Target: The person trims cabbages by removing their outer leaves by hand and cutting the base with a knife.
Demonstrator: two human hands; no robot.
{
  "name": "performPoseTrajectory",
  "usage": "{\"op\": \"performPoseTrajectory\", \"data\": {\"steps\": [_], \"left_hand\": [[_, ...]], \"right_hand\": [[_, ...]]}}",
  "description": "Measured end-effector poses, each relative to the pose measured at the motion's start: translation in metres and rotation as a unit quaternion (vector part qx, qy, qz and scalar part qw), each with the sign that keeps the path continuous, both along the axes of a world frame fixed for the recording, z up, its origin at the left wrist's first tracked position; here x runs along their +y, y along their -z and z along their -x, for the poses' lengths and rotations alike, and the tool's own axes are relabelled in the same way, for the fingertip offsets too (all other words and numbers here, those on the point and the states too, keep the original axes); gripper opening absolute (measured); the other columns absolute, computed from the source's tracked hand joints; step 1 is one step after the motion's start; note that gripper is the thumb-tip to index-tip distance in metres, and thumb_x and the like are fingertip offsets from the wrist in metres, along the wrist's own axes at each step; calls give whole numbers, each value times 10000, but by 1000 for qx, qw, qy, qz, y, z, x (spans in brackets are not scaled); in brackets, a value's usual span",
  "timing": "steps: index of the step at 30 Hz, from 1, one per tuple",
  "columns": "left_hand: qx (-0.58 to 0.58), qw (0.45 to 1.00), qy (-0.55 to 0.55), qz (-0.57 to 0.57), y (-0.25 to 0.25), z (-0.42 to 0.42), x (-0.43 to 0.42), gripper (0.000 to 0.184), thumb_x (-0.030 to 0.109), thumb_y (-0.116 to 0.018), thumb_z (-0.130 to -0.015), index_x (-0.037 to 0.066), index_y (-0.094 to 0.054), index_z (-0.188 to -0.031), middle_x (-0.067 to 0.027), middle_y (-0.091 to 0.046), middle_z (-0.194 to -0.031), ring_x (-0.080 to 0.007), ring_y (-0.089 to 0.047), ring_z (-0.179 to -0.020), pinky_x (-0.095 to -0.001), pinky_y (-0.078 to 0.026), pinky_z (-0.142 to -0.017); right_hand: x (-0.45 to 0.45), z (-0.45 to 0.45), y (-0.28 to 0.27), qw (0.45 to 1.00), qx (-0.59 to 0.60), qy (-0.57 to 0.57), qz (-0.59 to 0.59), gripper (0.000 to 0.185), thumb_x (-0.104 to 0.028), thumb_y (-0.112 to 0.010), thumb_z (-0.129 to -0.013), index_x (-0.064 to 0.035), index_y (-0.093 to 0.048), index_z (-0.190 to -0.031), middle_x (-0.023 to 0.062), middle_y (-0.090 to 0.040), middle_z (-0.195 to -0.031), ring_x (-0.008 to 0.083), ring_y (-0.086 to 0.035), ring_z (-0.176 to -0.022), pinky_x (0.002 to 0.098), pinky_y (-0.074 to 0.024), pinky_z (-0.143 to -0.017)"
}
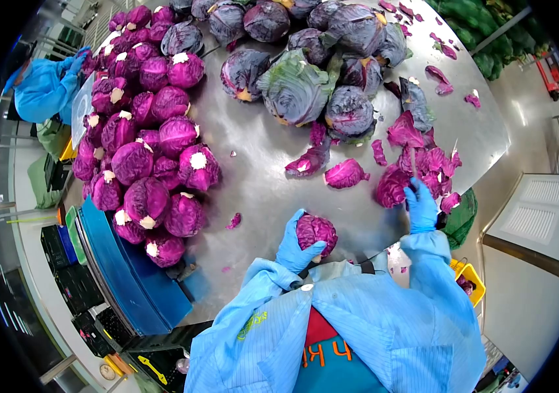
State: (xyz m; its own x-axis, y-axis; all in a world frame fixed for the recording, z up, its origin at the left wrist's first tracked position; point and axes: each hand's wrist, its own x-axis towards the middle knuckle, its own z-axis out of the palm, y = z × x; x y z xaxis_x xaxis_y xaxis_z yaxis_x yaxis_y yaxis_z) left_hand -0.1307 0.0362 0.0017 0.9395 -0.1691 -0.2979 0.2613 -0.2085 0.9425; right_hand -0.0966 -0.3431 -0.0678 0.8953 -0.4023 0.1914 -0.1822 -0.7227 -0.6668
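My left hand [297,245], in a blue glove, is closed around a trimmed red cabbage [317,232] near the table's front edge. To the right, my gloved right hand [421,208] grips a knife [413,162], whose narrow blade points away from me; its handle is mostly hidden by the fingers. The blade is over a heap of loose purple cabbage leaves [431,164]. Beside that hand lies a rounded purple piece [392,187]; I cannot tell whether it is a leaf or a head. Two more loose leaves [346,174] lie on the metal in front of me.
Trimmed red cabbages [132,162] are piled on the left of the steel table [240,164]. Untrimmed dark heads [296,88] stand at the back. A co-worker in blue [45,90] is at the far left. Blue panels [129,268] and a yellow basket [478,288] flank the table.
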Motion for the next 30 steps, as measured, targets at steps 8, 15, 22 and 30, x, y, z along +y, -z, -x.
{"op": "performPoseTrajectory", "data": {"steps": [8,15,22,30], "left_hand": [[36,998,-36,-41,1,-14,-16,667,349,-635,-894,-4,-364,-1391,-178,-508,-1286,-270,-510,-1186,-370,-391,-1018],[-2,990,-142,6,1,-12,-40,548,217,-679,-859,-13,-457,-1304,-180,-542,-1188,-281,-561,-1084,-380,-447,-947],[-18,976,-154,-152,4,-6,-50,491,221,-647,-873,9,-494,-1288,-206,-528,-1213,-314,-557,-1055,-396,-447,-930],[-104,994,-14,10,-28,-7,-36,532,147,-665,-826,66,-501,-1325,-151,-394,-1416,-320,-362,-1333,-404,-319,-1082]], "right_hand": [[139,0,-155,859,249,-333,-299,642,-208,-807,-737,-90,-548,-1312,93,-573,-1243,216,-546,-1153,319,-448,-956],[169,22,-133,898,240,-319,-184,581,-316,-848,-679,-72,-571,-1128,90,-572,-1084,238,-599,-991,333,-492,-837],[149,15,-120,849,235,-406,-242,370,-325,-808,-733,-57,-576,-839,86,-583,-780,186,-564,-684,319,-469,-638],[113,41,-111,784,297,-309,-448,246,-138,-791,-754,-67,-557,-775,-6,-555,-741,65,-484,-697,255,-438,-652]]}}
